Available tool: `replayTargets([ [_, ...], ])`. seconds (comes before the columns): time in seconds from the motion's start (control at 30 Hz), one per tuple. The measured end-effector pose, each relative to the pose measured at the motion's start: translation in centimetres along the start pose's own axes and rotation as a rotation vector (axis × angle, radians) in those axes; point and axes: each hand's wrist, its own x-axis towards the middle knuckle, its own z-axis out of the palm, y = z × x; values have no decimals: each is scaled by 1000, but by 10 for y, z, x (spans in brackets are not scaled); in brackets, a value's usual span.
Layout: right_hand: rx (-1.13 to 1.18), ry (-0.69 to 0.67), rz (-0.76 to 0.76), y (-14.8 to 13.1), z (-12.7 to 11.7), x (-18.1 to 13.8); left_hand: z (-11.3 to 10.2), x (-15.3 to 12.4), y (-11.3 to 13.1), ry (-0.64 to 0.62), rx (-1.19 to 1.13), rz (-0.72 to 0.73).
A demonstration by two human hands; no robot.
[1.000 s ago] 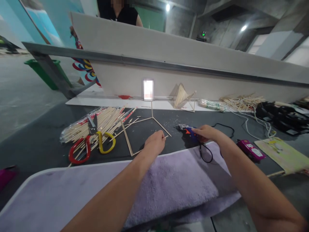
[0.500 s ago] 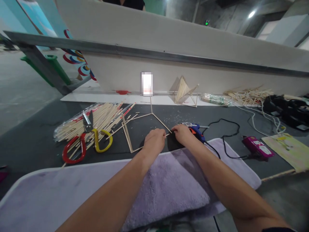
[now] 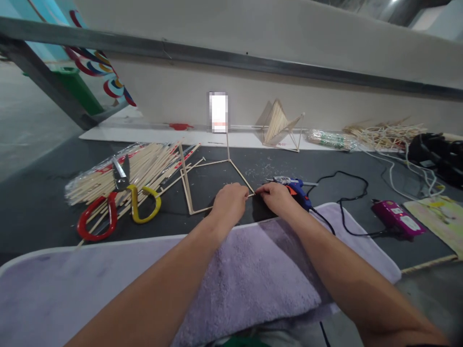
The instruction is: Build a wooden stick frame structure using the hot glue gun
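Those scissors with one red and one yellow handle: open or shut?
Partly open: the scissors' blades spread in a V, tips apart, and the red handle and yellow handle stand apart.

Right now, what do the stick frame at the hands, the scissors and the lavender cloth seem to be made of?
Stick frame: probably wood or bamboo, unpainted and matte, from its pale tan sticks.
Scissors: blades likely metal, with a grey sheen; red and yellow handles look like smooth plastic, possibly coated metal.
Lavender cloth: soft, plush fabric, judging by its fuzzy nap; fibre unclear.
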Motion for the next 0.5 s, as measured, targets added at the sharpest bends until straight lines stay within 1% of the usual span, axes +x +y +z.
replayTargets([
  [0.33,4,-5,-31,0,-2,-2,2,5,-3,-4,23,45],
  [0.5,-27,2,-62,2,0,-1,1,5,-2,-19,21,21],
])
